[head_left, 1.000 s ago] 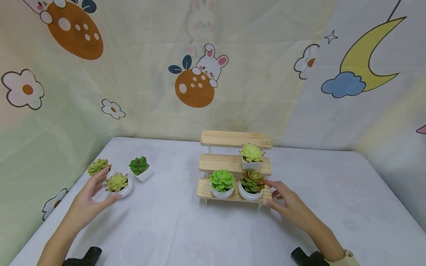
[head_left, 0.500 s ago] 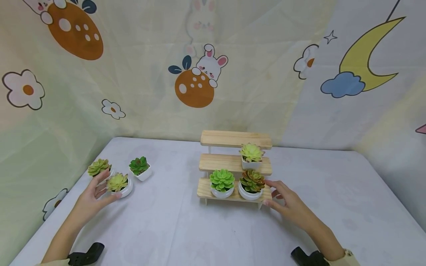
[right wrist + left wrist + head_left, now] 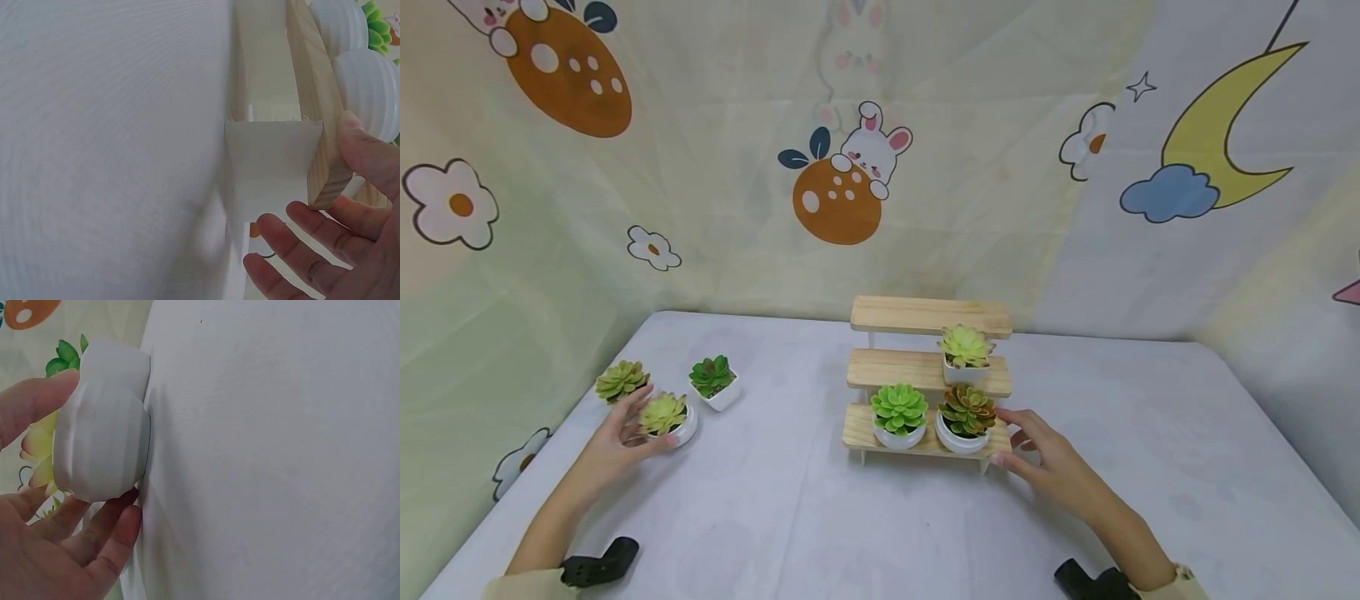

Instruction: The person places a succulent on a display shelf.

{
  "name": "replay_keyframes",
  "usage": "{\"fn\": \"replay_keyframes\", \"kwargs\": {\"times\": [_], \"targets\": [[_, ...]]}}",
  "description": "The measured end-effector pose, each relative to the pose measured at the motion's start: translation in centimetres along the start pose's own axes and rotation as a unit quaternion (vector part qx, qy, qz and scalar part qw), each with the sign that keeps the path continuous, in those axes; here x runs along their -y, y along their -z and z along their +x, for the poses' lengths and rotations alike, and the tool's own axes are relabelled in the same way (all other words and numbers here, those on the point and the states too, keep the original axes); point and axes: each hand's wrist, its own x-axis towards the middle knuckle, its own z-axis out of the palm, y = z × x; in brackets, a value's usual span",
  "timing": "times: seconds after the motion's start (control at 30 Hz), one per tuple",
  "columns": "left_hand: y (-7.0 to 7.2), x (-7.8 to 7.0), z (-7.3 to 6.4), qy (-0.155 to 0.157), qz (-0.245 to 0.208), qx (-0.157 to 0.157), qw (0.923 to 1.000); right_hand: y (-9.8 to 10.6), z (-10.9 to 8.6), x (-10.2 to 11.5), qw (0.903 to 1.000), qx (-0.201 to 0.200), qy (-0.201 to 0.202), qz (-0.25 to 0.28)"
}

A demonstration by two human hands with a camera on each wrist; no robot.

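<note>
My left hand [image 3: 613, 442] is round a yellow-green succulent [image 3: 662, 414] in a round white pot [image 3: 103, 434] on the table. In the left wrist view the thumb touches the pot's rim and the curled fingers lie against its opposite side. My right hand [image 3: 1052, 467] holds the right end of the lowest board of a three-tier wooden shelf [image 3: 861, 429], thumb at the front and fingers behind. Close to it on that board stands a reddish-green succulent [image 3: 967, 408] in a white pot [image 3: 369, 94].
Another yellow-green succulent [image 3: 622, 381] and a dark green one [image 3: 712, 377] stand by the left hand. On the shelf are a bright green succulent [image 3: 900, 407], lowest tier, and a pale green one [image 3: 966, 346], middle tier. A printed cloth [image 3: 985, 167] hangs behind the table.
My left hand has moved slightly forward and closed in round the yellow-green succulent's pot. My right hand and the shelf have stayed in place.
</note>
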Motion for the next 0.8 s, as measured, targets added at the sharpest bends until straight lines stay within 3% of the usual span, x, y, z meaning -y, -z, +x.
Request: {"fn": "replay_keyframes", "kwargs": {"times": [0.3,0.63,0.8], "targets": [[0.02,0.52,0.31,0.015,0.033,0.013,0.9993,-0.24,-0.06,-0.22,1.0000,-0.001,0.005,-0.007],[-0.03,0.33,0.15,0.005,0.038,0.007,0.9993,-0.29,-0.09,-0.31,1.0000,-0.002,0.004,-0.007],[-0.12,0.35,0.22,0.016,0.036,0.006,0.9992,-0.29,-0.10,-0.29,1.0000,-0.002,0.004,-0.006]]}}
